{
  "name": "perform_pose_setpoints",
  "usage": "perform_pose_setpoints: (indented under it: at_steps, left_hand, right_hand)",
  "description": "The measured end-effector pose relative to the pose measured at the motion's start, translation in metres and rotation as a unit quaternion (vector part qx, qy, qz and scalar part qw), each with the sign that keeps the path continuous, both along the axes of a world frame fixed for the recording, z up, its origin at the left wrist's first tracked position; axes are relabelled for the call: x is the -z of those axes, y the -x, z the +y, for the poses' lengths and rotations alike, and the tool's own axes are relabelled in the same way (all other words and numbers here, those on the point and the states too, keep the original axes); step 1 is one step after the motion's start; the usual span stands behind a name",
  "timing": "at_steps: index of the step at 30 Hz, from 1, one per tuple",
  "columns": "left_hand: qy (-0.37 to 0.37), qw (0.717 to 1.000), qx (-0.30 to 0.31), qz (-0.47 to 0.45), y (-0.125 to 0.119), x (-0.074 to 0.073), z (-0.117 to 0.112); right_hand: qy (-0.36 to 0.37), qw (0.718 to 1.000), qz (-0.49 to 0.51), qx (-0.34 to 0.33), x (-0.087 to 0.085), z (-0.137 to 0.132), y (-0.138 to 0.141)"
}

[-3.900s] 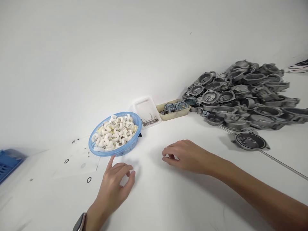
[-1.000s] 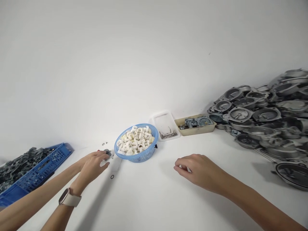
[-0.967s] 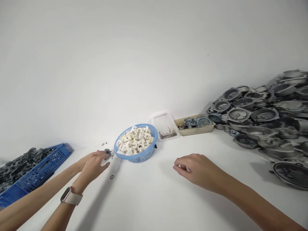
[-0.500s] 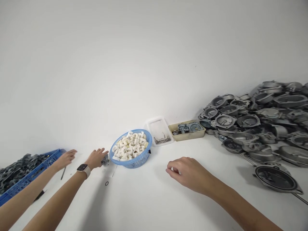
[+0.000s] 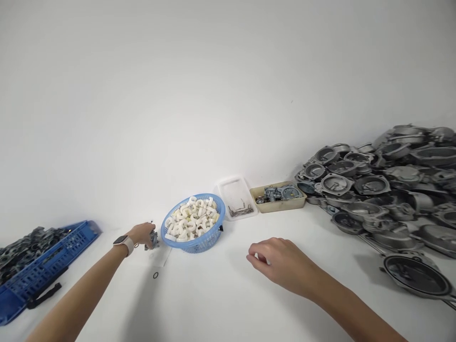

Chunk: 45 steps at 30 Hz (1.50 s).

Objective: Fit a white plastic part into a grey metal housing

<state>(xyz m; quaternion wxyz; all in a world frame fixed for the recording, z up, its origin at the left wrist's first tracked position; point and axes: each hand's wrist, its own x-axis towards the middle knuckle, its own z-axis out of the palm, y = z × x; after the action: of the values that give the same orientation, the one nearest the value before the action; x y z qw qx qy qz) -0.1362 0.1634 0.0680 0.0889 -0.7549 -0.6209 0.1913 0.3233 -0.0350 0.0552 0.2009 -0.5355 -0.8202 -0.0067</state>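
Left hand (image 5: 141, 233) closed on small grey metal part (image 5: 152, 239), just left of round blue plastic basket (image 5: 203, 243). Right hand (image 5: 283, 266) rests loosely curled on white tabletop (image 5: 213, 304); can't tell if it holds anything.

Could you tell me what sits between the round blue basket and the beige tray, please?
In the head view, a clear plastic tray holding a few wire clips.

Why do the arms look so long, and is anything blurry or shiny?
Head view: the wide lens stretches whatever nears the edges; soft even light, faint shadows under the right hand and metal pile; no glare on the table; the tiny part by the left hand looks fuzzy.
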Motion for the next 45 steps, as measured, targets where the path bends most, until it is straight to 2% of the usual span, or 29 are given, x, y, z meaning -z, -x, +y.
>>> perform_pose_setpoints:
  at_steps: [3,7,11,14,16,18,21,23,26,30,33,38,42,45]
  left_hand:
    - [-0.007,1.000,-0.006,-0.026,-0.002,-0.007,-0.008]
    - [-0.042,0.997,0.010,-0.059,-0.002,-0.024,-0.035]
    - [-0.069,0.993,0.041,-0.084,-0.011,-0.053,-0.077]
    - [-0.075,0.988,0.086,-0.106,-0.028,-0.075,-0.116]
    - [-0.072,0.982,0.129,-0.122,-0.044,-0.083,-0.142]
    - [-0.069,0.971,0.178,-0.141,-0.063,-0.084,-0.165]
    - [-0.098,0.912,0.328,-0.226,-0.096,-0.069,-0.189]
    - [-0.131,0.868,0.385,-0.285,-0.118,-0.050,-0.196]
    - [-0.199,0.822,0.404,-0.349,-0.146,-0.016,-0.194]
    - [-0.230,0.776,0.427,-0.404,-0.167,0.021,-0.182]
    - [-0.199,0.766,0.418,-0.446,-0.168,0.039,-0.177]
    - [-0.094,0.785,0.340,-0.509,-0.161,0.058,-0.186]
    - [-0.002,0.787,0.269,-0.555,-0.167,0.062,-0.195]
    - [0.061,0.772,0.260,-0.577,-0.174,0.056,-0.196]
  right_hand:
    - [0.005,1.000,-0.002,0.008,-0.003,-0.001,-0.001]
    - [0.003,1.000,-0.002,0.010,-0.004,-0.003,-0.001]
    - [0.000,1.000,-0.016,0.000,-0.001,-0.005,0.002]
    - [0.011,1.000,-0.021,-0.007,-0.002,-0.007,0.007]
    - [0.030,0.999,-0.006,-0.015,-0.004,-0.010,0.011]
    - [0.050,0.998,0.039,-0.029,-0.006,-0.014,0.016]
    - [0.085,0.985,0.136,-0.066,-0.004,-0.022,0.025]
    - [0.117,0.971,0.184,-0.098,0.000,-0.027,0.032]
    - [0.159,0.956,0.210,-0.131,0.007,-0.031,0.039]
    - [0.168,0.953,0.225,-0.117,0.015,-0.027,0.043]
    - [0.162,0.948,0.248,-0.120,0.022,-0.019,0.045]
    - [0.121,0.954,0.231,-0.148,0.030,-0.013,0.049]
    - [0.109,0.967,0.175,-0.149,0.026,-0.013,0.049]
    - [0.098,0.974,0.133,-0.155,0.022,-0.011,0.049]
